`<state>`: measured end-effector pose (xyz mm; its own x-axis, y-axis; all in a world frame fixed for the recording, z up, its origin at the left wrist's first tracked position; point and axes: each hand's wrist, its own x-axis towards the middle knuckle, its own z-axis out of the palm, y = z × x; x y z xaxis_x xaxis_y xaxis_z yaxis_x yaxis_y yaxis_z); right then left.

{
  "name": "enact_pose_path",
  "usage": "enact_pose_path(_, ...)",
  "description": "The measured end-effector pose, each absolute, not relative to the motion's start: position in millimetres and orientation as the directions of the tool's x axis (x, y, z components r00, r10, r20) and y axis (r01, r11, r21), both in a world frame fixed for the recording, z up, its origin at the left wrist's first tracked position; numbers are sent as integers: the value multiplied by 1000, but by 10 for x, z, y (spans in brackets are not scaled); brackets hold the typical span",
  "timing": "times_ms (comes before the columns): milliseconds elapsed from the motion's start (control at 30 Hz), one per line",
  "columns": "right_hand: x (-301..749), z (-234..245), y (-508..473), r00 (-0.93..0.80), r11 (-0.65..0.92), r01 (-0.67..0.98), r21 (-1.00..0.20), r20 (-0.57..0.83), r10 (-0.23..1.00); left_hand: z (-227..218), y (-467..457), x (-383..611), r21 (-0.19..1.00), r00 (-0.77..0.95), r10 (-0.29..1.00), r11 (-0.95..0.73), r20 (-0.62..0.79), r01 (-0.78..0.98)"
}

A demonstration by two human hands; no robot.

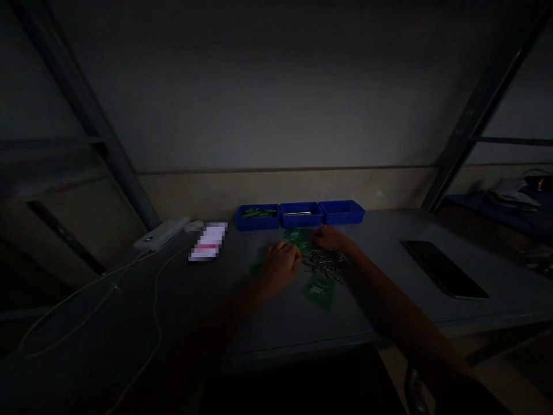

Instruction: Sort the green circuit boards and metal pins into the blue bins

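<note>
The work seems to be in its middle part, as far as the dim light allows to judge. A small green bag [319, 290] lies on the table [276, 331] with some metal pieces already inside, while a loose pile of metal pins [328, 264] remains just beyond it, near the right wrist, so much appears to be left. The left hand [283, 263] has its fingers curled, beside another green bag [296, 235]; whether it holds something, one cannot tell. The right hand [327, 237] is bent above the far side of the pile, and its grip is also not clear. Behind them, the left blue bin [259, 224] contains green things, and the middle blue bin [302, 221] contains metal rods.
</note>
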<state>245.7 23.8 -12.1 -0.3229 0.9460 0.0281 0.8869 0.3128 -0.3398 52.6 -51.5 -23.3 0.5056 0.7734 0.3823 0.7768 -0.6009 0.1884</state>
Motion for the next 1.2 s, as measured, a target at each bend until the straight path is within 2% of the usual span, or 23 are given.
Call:
enact_pose_path(100,2453,-89,201,-357,327,866,-379,-10,934,-246,-440,511,282,426,808,-555,408,782)
enact_pose_path(200,2451,-46,177,-373,344,858,-380,0,928,-267,-372,484,320,395,814,-544,426,776)
enact_pose_path(300,2424,5,128,-374,374,841,-391,80,924,-293,-318,454,330,377,821,-531,428,780)
enact_pose_path(400,2353,30,42,-415,443,751,-489,173,893,-314,-281,433,340,361,835,-511,417,790)
enact_pose_path(500,2255,13,-39,-504,526,648,-551,207,839,-324,-263,422,330,350,841,-496,411,803)
enact_pose_path(767,2154,-63,-64,-502,567,642,-516,276,820,-336,-240,418,321,326,835,-488,444,812)
enact_pose_path(967,2158,-63,-57,-455,554,696,-456,318,832,-324,-231,416,398,294,793,-542,533,740)
enact_pose_path(1200,2129,-25,-115,-443,558,681,-473,341,829,-281,-229,357,360,338,774,-571,535,738)
